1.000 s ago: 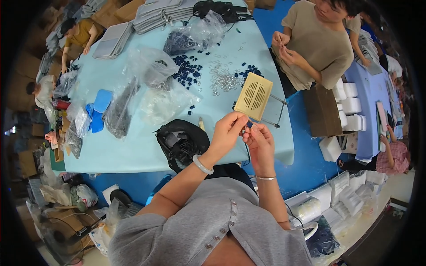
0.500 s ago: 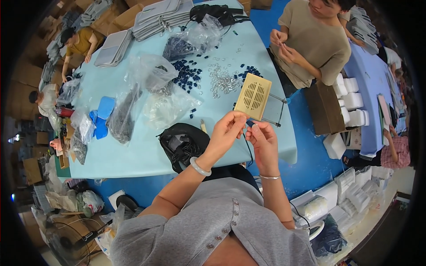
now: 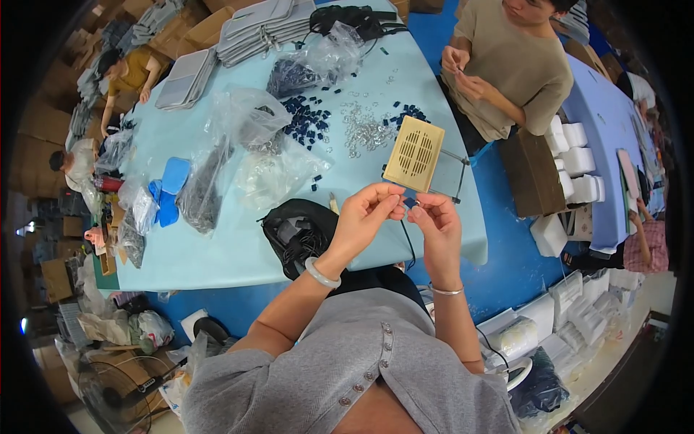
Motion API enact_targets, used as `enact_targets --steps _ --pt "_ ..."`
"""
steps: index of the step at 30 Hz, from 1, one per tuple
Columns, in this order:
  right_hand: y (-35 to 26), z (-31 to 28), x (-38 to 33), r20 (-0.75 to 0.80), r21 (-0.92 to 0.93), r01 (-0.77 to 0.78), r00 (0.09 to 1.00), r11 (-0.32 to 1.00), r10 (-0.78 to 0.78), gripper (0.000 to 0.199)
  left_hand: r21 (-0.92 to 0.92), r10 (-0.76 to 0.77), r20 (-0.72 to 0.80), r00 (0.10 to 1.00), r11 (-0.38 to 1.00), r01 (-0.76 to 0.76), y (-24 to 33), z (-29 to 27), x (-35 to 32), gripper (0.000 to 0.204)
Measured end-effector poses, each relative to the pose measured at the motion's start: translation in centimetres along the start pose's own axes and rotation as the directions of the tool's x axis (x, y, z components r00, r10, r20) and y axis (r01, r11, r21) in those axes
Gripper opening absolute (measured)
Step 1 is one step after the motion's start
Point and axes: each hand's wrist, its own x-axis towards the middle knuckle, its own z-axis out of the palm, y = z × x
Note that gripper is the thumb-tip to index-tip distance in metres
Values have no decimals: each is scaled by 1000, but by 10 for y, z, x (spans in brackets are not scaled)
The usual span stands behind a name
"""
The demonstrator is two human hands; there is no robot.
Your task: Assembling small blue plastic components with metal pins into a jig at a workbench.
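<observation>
Left hand (image 3: pixel 365 213) and right hand (image 3: pixel 432 217) met fingertip to fingertip just above the pale blue table's (image 3: pixel 217 249) near edge, both pinched narrow on a small dark blue plastic clip (image 3: pixel 410 203) w/ a thin dark cord (image 3: pixel 409 242) hanging below. Beige slotted square grille (image 3: pixel 414 152) sat just beyond. Best approach, imo: keep pinch tight, elbows steady, work close to table so a dropped piece lands there.

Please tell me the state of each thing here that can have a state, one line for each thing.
Left hand: raised, fingertips pinching a small dark part.
Right hand: raised, pinching the same part.
Small dark part: held between both hands.
Black bag: open, lying on the table.
Clear bags: open, crumpled.
Tan grille: lying flat.
</observation>
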Motion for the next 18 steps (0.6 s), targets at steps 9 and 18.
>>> enact_targets --steps 9,18 --pt "4 0 -1 21 30 -8 1000 1000 7 17 40 16 6 1000 999 -16 -4 -2 -2 15" --pt "17 6 -3 63 -101 2 998 995 4 11 304 201 -31 979 935 -182 -11 -1 -6 10"
